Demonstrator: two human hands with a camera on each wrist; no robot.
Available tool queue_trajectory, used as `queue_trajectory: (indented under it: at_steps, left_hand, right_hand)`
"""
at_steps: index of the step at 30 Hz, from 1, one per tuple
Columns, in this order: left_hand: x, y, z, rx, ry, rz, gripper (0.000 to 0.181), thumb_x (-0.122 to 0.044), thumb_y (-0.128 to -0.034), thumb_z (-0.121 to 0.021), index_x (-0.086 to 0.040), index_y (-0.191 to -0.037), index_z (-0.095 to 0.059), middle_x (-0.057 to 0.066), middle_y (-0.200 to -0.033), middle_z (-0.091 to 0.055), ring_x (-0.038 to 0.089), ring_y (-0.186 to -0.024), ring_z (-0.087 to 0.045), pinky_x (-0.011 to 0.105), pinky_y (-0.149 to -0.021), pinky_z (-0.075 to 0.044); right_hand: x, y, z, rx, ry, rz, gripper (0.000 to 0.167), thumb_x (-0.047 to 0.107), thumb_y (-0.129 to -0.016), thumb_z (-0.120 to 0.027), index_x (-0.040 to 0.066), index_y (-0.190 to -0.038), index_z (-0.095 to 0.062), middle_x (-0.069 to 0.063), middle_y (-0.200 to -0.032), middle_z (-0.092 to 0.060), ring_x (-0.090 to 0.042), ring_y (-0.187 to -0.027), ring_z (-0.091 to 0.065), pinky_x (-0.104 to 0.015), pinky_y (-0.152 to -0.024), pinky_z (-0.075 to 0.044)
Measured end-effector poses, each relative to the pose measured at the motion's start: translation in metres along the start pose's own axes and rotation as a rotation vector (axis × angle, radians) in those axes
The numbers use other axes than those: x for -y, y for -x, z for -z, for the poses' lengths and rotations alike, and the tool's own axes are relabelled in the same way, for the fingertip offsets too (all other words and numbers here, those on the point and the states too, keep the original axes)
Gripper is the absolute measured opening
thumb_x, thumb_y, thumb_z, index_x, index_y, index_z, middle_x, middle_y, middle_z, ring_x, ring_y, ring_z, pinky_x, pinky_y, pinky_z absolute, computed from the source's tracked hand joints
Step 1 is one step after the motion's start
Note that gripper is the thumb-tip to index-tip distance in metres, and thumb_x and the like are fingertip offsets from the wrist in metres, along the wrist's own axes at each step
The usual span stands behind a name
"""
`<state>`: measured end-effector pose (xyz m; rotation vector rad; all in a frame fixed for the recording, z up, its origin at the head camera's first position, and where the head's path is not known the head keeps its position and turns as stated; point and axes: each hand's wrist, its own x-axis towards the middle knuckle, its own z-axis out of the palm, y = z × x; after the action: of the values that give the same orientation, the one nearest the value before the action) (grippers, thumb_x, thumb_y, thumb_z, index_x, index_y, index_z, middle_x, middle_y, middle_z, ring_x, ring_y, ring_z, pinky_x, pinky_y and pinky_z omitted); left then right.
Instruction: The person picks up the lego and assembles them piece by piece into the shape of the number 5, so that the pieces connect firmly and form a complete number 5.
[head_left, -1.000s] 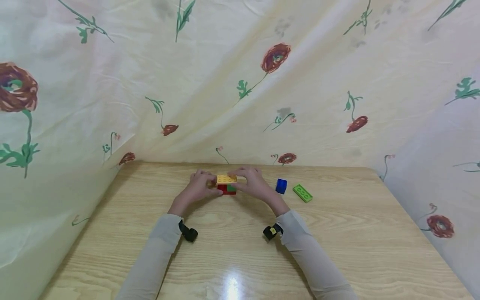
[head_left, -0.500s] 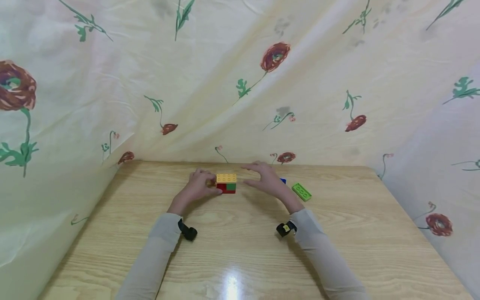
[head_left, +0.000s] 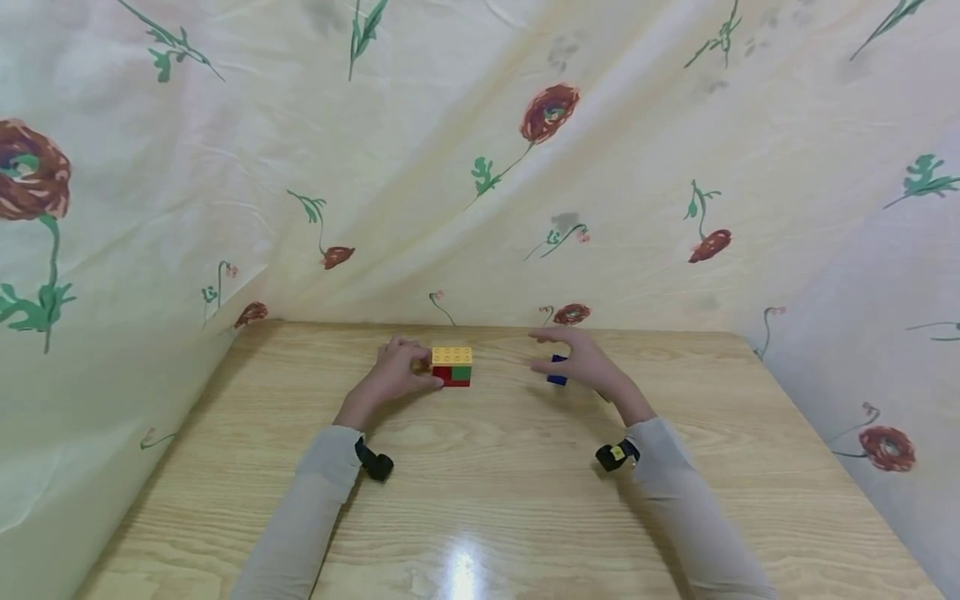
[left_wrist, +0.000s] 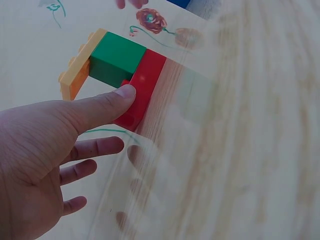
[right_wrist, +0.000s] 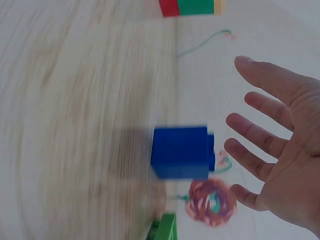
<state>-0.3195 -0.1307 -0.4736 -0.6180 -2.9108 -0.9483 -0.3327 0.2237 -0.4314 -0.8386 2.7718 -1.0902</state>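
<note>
I see left hand (head_left: 393,371) clamped on brick stack (head_left: 452,365); right of stack, right hand (head_left: 588,363), fingers apart, near blue brick (right_wrist: 180,152).

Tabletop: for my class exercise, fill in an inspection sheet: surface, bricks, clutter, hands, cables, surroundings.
Surface: wood-grained table, glare near the front.
Job's things: stack of yellow brick over green brick, red brick at the base; blue brick and loose green brick (partly out of view) apart from it.
Clutter: nothing seen.
Hands: left hand at the stack, thumb on the red brick; right hand near the blue brick, holding nothing.
Cables: nothing seen.
Surroundings: flowered cloth behind and at both sides.
</note>
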Motion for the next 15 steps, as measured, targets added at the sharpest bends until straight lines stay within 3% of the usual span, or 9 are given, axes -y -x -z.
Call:
queue_trajectory:
  at_steps: [7,15]
  left_hand:
    - [-0.002,0.001,0.001,0.001,0.0,-0.001,0.027,-0.034,-0.0845,-0.084,-0.014,-0.101,-0.075,0.005,-0.108,-0.07,0.029,-0.112,-0.043,0.051,-0.1,-0.028]
    - [-0.003,0.003,0.002,-0.002,0.001,-0.007,0.03,-0.034,-0.0848,-0.084,-0.013,-0.105,-0.075,0.006,-0.109,-0.07,0.028,-0.109,-0.043,0.051,-0.1,-0.028]
  right_hand:
    - [-0.019,0.013,0.012,0.013,-0.015,-0.01,0.061,0.016,-0.089,-0.08,0.003,-0.144,-0.055,-0.024,-0.14,-0.059,-0.041,-0.127,-0.054,-0.065,-0.108,-0.038]
    - [-0.033,0.025,0.017,0.04,-0.003,-0.114,0.061,0.02,-0.089,-0.08,0.003,-0.143,-0.056,-0.021,-0.141,-0.06,-0.043,-0.13,-0.053,-0.063,-0.107,-0.041]
